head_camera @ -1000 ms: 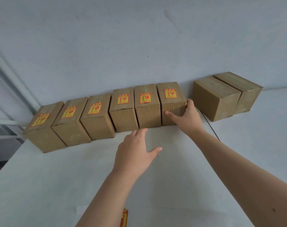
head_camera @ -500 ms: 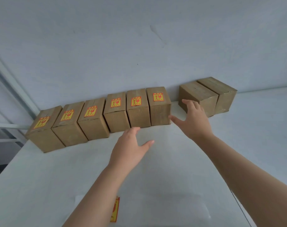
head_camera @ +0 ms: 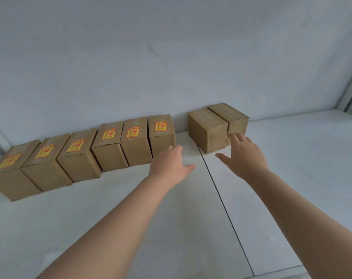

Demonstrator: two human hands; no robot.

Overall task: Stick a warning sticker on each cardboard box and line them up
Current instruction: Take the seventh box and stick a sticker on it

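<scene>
Several cardboard boxes with yellow-and-red warning stickers stand in a row along the wall; the rightmost stickered box [head_camera: 162, 133] ends the row. To its right, across a gap, two plain boxes stand side by side: the nearer plain box [head_camera: 207, 129] and the farther plain box [head_camera: 234, 119], neither showing a sticker. My right hand [head_camera: 244, 156] hovers open in front of the plain boxes, fingertips near the nearer box's front right edge. My left hand [head_camera: 171, 164] is open, held low by the front of the rightmost stickered box.
The boxes rest on a white table [head_camera: 291, 168] with a dark seam [head_camera: 221, 198] running front to back. A pale wall [head_camera: 171, 57] stands right behind the boxes. A window frame edge [head_camera: 350, 97] shows at the far right.
My right hand has let go of the rightmost stickered box and moved right toward the plain boxes. My left hand has moved forward and right. The sticker sheet at the bottom has left the view.
</scene>
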